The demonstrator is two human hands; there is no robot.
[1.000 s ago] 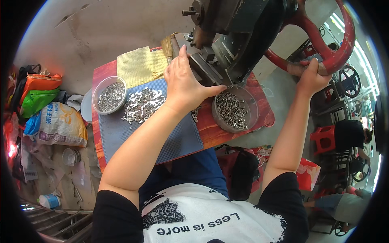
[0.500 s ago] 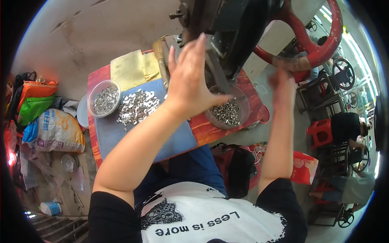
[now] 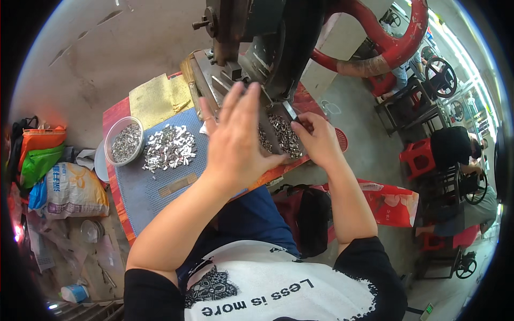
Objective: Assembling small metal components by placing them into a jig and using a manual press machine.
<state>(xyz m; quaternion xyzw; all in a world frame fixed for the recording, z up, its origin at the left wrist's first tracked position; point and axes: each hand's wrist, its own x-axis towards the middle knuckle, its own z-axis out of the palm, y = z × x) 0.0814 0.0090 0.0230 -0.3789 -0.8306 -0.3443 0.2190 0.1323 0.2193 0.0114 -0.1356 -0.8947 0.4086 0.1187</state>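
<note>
My left hand (image 3: 233, 142) is raised in front of the hand press (image 3: 230, 45), fingers spread and slightly blurred. It holds nothing that I can see and hides part of the press bed. Right of it, my right hand (image 3: 319, 140) is closed, thumb and forefinger pinched at the lower end of a flat shiny metal strip (image 3: 289, 110). How far the strip reaches in under the press is hidden. Below the strip, a clear tub (image 3: 300, 159) holds many small metal pieces (image 3: 285, 134). Small silvery pieces (image 3: 170, 148) lie heaped on the blue mat (image 3: 152, 198).
A clear round tub (image 3: 108, 140) of silvery bits stands at the table's left. Behind it lies a yellow cloth (image 3: 156, 96). The press's red handwheel (image 3: 369, 65) hangs at upper right. Sacks (image 3: 75, 190) sit on the left floor; people work at other presses far right.
My right hand has come down from the red handwheel to the metal strip and pinched there. My left hand has lowered slightly, still spread. The view has shifted a little.
</note>
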